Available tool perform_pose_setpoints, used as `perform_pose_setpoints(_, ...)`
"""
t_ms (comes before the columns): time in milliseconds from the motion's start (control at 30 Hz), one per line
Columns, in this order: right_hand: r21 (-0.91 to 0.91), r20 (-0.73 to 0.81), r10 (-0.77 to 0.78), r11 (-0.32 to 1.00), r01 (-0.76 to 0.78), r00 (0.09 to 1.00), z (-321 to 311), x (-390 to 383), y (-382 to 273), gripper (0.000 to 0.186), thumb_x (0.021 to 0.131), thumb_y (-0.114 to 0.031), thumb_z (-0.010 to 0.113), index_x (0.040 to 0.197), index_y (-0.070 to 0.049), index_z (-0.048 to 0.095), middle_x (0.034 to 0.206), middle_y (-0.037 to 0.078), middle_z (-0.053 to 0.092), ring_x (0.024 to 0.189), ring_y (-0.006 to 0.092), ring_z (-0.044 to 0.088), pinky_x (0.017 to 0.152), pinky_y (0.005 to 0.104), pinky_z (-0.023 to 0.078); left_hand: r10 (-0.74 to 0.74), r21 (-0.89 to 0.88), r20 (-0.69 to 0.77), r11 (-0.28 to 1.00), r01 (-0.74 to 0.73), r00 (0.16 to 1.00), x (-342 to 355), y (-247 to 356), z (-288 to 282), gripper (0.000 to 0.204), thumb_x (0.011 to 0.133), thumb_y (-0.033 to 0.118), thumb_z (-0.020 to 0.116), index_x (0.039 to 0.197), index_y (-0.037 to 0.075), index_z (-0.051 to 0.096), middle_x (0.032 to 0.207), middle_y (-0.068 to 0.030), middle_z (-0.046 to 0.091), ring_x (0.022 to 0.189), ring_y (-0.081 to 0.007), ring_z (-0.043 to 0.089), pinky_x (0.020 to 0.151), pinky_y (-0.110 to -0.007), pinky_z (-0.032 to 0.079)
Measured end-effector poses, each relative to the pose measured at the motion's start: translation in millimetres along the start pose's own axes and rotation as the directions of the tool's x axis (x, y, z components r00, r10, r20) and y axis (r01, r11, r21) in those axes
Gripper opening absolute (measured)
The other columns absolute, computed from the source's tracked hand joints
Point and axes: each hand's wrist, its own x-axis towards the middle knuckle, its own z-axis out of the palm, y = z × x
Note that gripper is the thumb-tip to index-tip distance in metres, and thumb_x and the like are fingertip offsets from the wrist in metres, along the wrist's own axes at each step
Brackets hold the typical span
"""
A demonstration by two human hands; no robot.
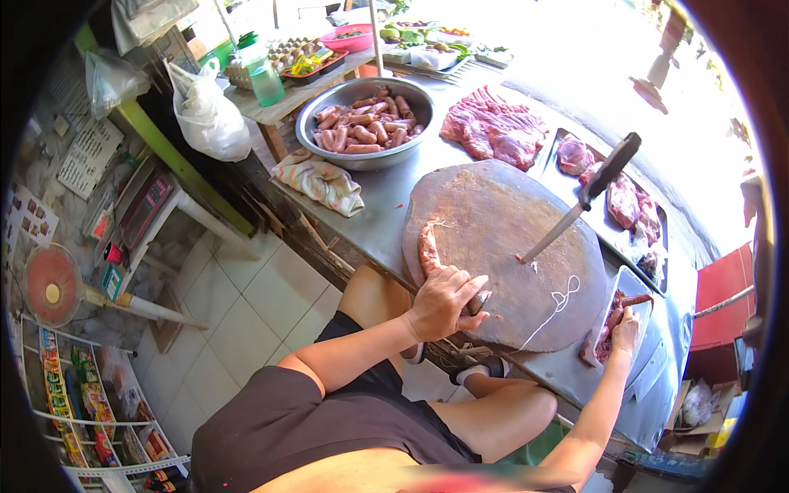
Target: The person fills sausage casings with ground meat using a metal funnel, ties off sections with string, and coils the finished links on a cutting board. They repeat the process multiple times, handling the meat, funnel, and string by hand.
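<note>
While the left hand point(448, 304) is clamped around the near end of a sausage point(428, 248) and a short tube point(478, 302), I see the right hand point(626, 330) in a clear tub point(631, 281) of chopped meat point(611, 319); whether its fingers are together on any, I cannot tell. I judge the left grip steadies tube and sausage as one. The sausage rests on the round block point(485, 205). Loose string point(561, 300) lies there, probably for easy reach. The knife point(608, 172) stands point-down in the wood, presumably parked. Farther along the bench point(386, 197): metal bowl point(374, 162), many sausages inside; tray point(567, 189), several meat pieces; large meat slab point(493, 123), no container.
</note>
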Motion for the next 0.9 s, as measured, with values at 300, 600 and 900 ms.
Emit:
perform_pose_setpoints(300, 0.016, -0.044, -0.149, 0.989, 0.15, 0.988, -11, -4, -7, 0.026, 0.094, -0.015, 0.057, 0.116, -0.009, 0.069, 0.116, 0.016, 0.067, 0.109, 0.0366, 0.064, 0.095, 0.047, 0.052, -0.021, -0.002, 0.06, 1.0, 0.021, 0.998, 1, 1, -1, 0.053, 0.082, 0.037, 0.075, 0.123, 0.004, 0.065, 0.097, -0.0124, 0.064, 0.093, -0.032, 0.06, 0.093, -0.048, 0.043)
perform_pose_setpoints(600, -0.052, -0.204, -0.064, 0.997, 0.055, 0.977, 12, 4, 3, 0.018, 0.09, -0.005, 0.051, 0.095, -0.005, 0.068, 0.098, 0.021, 0.069, 0.096, 0.039, 0.069, 0.085, 0.047, 0.055, 0.043, 0.021, 0.013, 0.999, -0.043, 0.999, 3, 0, 6, 0.056, 0.086, 0.043, 0.071, 0.122, 0.0, 0.065, 0.095, -0.0124, 0.062, 0.091, -0.0324, 0.059, 0.087, -0.045, 0.045)
perform_pose_setpoints(900, 0.232, -0.352, 0.092, 0.973, -0.009, 0.931, -10, -1, 18, 0.009, 0.084, -0.004, 0.059, 0.082, 0.0, 0.066, 0.084, 0.026, 0.067, 0.084, 0.0443, 0.068, 0.074, 0.0512, 0.054, 0.036, 0.012, 0.044, 0.999, -0.036, 0.998, 1, -4, 8, 0.055, 0.086, 0.041, 0.072, 0.125, 0.002, 0.065, 0.093, -0.0114, 0.06, 0.09, -0.0318, 0.058, 0.086, -0.045, 0.045)
